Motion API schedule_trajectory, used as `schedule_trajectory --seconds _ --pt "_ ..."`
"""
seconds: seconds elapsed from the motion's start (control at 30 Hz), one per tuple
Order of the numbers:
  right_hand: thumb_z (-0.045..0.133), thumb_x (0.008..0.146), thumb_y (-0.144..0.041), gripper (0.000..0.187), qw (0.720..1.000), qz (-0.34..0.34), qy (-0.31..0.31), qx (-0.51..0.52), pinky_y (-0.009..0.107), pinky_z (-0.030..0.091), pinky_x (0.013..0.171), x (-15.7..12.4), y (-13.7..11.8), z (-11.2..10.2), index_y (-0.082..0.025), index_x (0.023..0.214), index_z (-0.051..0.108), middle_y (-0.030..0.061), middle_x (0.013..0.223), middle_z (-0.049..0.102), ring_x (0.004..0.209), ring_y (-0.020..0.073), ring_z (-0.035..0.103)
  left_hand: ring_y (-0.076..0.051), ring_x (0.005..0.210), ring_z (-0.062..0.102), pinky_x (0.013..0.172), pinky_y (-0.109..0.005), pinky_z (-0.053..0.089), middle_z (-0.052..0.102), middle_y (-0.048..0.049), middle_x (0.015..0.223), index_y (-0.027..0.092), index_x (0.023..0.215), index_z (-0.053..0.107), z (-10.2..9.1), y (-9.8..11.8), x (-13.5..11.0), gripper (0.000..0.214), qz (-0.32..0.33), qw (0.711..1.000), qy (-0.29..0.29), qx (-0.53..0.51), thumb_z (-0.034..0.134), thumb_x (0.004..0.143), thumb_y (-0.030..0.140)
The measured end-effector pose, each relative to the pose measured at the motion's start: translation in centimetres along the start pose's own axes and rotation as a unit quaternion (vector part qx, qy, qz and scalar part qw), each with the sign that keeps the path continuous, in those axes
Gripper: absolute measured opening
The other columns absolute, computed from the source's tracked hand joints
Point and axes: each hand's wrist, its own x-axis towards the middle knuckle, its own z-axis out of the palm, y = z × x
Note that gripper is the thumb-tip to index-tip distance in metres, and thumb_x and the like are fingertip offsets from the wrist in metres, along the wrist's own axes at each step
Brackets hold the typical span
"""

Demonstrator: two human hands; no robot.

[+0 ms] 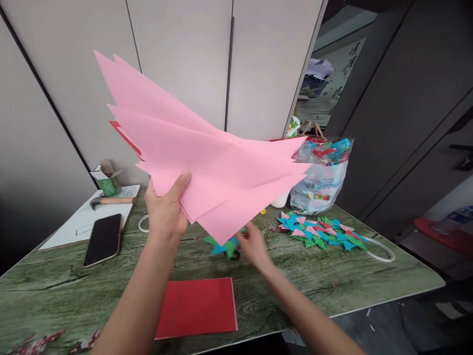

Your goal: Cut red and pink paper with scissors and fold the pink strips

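Note:
My left hand (168, 209) is closed on a fanned stack of pink paper sheets (214, 162), its thumb on the front face. The sheets are held up above the table, and a red edge shows at their left side. Behind their lower corner is my right hand (254, 249), bent inward and slightly blurred, with its fingertips mostly hidden. Close to those fingers lie green and blue folded paper pieces (221, 245) and a small black curved thing (235, 255). Below, on the table, rests a red rectangular paper stack (199, 305) with a pink edge.
On the green table (369, 286), a pile of folded paper triangles (321, 231) lies right, before a clear bag (320, 182) of similar pieces. At left are a phone (103, 240), a hammer (113, 200) and a small green box (109, 183). Cabinet doors (185, 59) stand behind.

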Motion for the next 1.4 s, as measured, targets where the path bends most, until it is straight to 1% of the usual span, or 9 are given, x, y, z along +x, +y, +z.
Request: schedule_trajectory --seconds 0.17,0.27,0.37,0.47,0.53,0.63,0.83,1.07,1.4 --pt "0.039 0.083 -0.048 0.052 0.956 0.124 0.189 -0.188 0.037 0.05 0.058 0.9 6.5 -15.0 -0.006 0.112 0.05 0.0158 0.078 0.066 0.059 0.0252 0.064 -0.023 0.11 0.055 0.088 -0.032 0.052 0.066 -0.0012 0.109 0.024 0.102 0.063 0.1 -2.3 0.8 0.048 -0.004 1.0 0.014 0.0 0.072 0.061 0.0" --pt "0.033 0.087 -0.047 0.061 0.891 0.19 0.165 -0.378 0.051 0.046 0.068 0.2 6.2 -17.6 0.001 0.123 0.04 0.0268 0.085 0.064 0.076 0.0363 0.065 -0.022 0.109 0.056 0.087 -0.031 0.052 0.067 -0.0005 0.108 0.025 0.102 0.063 0.3 -3.3 0.8 0.049 -0.012 1.0 0.013 0.007 0.071 0.061 0.0" --pt "0.034 0.088 -0.044 0.051 0.883 0.132 0.091 -0.44 0.056 0.044 0.075 -2.1 3.8 -14.1 -0.007 0.121 0.047 0.0291 0.101 0.06 0.098 0.0397 0.058 -0.022 0.107 0.057 0.087 -0.031 0.052 0.068 -0.0003 0.105 0.025 0.1 0.064 0.5 -4.0 0.9 0.049 -0.02 1.0 0.014 0.005 0.073 0.059 0.001" --pt "0.049 0.082 -0.046 0.051 0.921 -0.121 -0.163 -0.332 0.051 0.031 0.099 -5.1 1.4 -7.9 -0.024 0.128 0.044 0.0151 0.139 0.036 0.13 0.0315 0.029 -0.022 0.107 0.058 0.087 -0.032 0.051 0.069 -0.0007 0.103 0.024 0.097 0.064 0.6 -4.9 1.2 0.047 -0.033 0.999 0.021 -0.007 0.074 0.058 0.001" --pt "0.065 0.061 -0.06 0.084 0.881 -0.194 -0.33 -0.277 0.062 0.019 0.1 -6.7 0.4 -4.5 -0.03 0.134 0.035 0.013 0.147 0.018 0.133 0.0391 0.01 -0.023 0.106 0.058 0.088 -0.032 0.051 0.069 -0.0015 0.103 0.023 0.096 0.065 0.3 -5.6 1.3 0.044 -0.052 0.998 0.019 -0.014 0.073 0.059 0.001" --pt "0.065 0.055 -0.066 0.096 0.849 -0.214 -0.424 -0.233 0.069 0.004 0.097 -8.0 -0.2 -2.0 -0.034 0.137 0.026 0.0139 0.149 0.007 0.133 0.0428 0.003 -0.023 0.102 0.06 0.087 -0.033 0.051 0.069 -0.0026 0.102 0.022 0.093 0.065 -1.0 -6.7 1.6 0.039 -0.083 0.996 0.003 -0.009 0.073 0.06 0.003" --pt "0.046 0.076 -0.063 0.065 0.852 -0.214 -0.434 -0.202 0.062 0.003 0.103 -8.6 0.2 -1.2 -0.033 0.133 0.037 0.0103 0.149 0.008 0.133 0.0381 -0.005 -0.021 0.093 0.064 0.086 -0.034 0.052 0.071 -0.0051 0.098 0.019 0.09 0.065 -4.9 -8.7 2.6 0.035 -0.142 0.99 0.01 0.007 0.073 0.06 0.003" --pt "0.047 0.08 -0.058 0.063 0.835 -0.256 -0.452 -0.182 0.054 0.014 0.106 -9.6 1.1 0.6 -0.029 0.134 0.035 0.0089 0.15 0.001 0.134 0.0344 -0.003 -0.019 0.093 0.065 0.088 -0.032 0.05 0.071 -0.0038 0.098 0.02 0.094 0.064 -7.0 -10.1 3.4 0.037 -0.171 0.984 0.038 0.005 0.069 0.063 0.0" --pt "0.056 0.079 -0.046 0.042 0.897 -0.306 -0.296 -0.115 0.037 0.042 0.096 -10.6 1.8 5.5 -0.028 0.117 0.055 0.0071 0.133 0.047 0.124 0.0239 0.04 -0.015 0.068 0.067 0.069 -0.027 0.057 0.072 -0.0051 0.084 0.014 0.093 0.065 -11.0 -11.5 2.7 0.027 -0.247 0.966 0.076 0.025 0.061 0.07 0.0"
